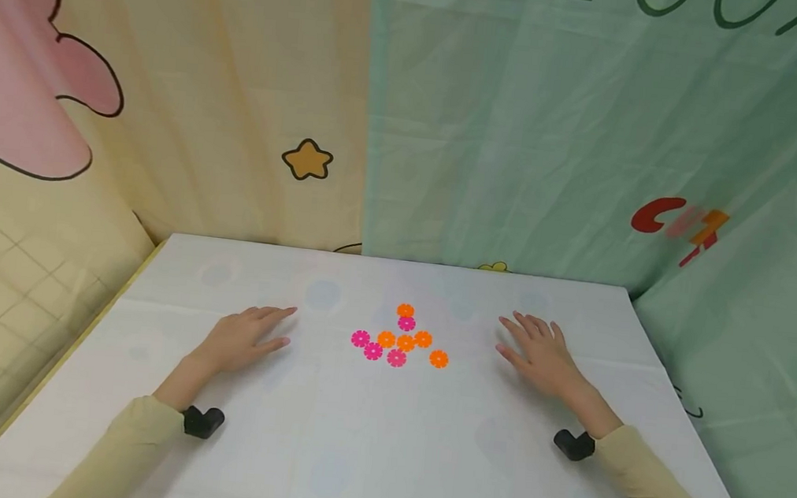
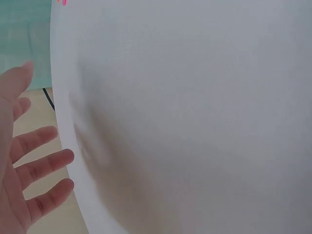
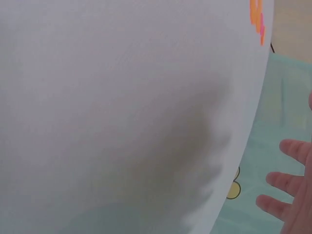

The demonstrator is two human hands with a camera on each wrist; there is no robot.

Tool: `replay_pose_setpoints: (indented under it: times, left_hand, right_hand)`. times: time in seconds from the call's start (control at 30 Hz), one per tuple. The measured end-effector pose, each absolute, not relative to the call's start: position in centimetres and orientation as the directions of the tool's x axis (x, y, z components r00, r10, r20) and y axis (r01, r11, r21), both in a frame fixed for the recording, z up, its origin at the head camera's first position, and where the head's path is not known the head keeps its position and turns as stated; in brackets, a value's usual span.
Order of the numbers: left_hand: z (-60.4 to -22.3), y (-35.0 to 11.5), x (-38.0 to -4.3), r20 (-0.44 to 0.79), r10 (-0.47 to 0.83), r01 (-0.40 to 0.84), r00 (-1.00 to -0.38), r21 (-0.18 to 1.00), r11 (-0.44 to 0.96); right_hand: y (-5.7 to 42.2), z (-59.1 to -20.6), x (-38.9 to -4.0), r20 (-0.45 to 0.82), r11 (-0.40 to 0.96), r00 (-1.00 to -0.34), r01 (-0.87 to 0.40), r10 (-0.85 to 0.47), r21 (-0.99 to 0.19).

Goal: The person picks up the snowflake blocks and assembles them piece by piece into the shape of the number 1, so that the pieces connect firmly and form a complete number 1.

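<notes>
Several small round notched discs, some orange [image 1: 439, 359] and some pink [image 1: 360, 339], lie loosely grouped on the white table [image 1: 366, 452]. To the left of them, my left hand [image 1: 241, 338] hovers over the table with relaxed, spread fingers and holds nothing. My right hand [image 1: 538, 356] is on the other side of the group, its fingers spread and nothing in it. Both hands are apart from the discs. In the left wrist view the fingers [image 2: 46, 165] cast a shadow on the tabletop. The right wrist view shows a few discs edge-on [image 3: 257, 19] near the top.
A yellow curtain [image 1: 241, 93] and a green curtain [image 1: 494, 131] hang behind the table. Black wrist mounts [image 1: 203, 422] jut inward from both sleeves. The table's far edge runs just beyond the discs.
</notes>
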State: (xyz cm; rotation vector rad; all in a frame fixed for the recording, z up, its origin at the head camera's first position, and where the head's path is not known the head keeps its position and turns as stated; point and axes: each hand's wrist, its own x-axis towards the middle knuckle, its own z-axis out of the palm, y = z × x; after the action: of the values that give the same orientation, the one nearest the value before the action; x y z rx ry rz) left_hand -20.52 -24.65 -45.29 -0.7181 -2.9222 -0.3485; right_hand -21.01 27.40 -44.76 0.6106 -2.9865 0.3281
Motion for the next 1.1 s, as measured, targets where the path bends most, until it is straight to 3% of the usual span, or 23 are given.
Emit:
replay_pose_setpoints:
  times: [0.6,1.1]
  left_hand:
    - [-44.5,-18.9,-21.1,0.216,0.357,0.412,-0.909,0.319,0.854]
    - [-44.7,-14.9,-21.9,0.133,0.247,0.279,-0.96,0.536,0.797]
  right_hand:
    - [23.1,-45.3,-21.0,0.342,0.828,-0.861,-0.478,-0.376,-0.292]
    - [20.5,-45.4,-21.7,0.222,0.761,-0.928,-0.373,-0.301,-0.531]
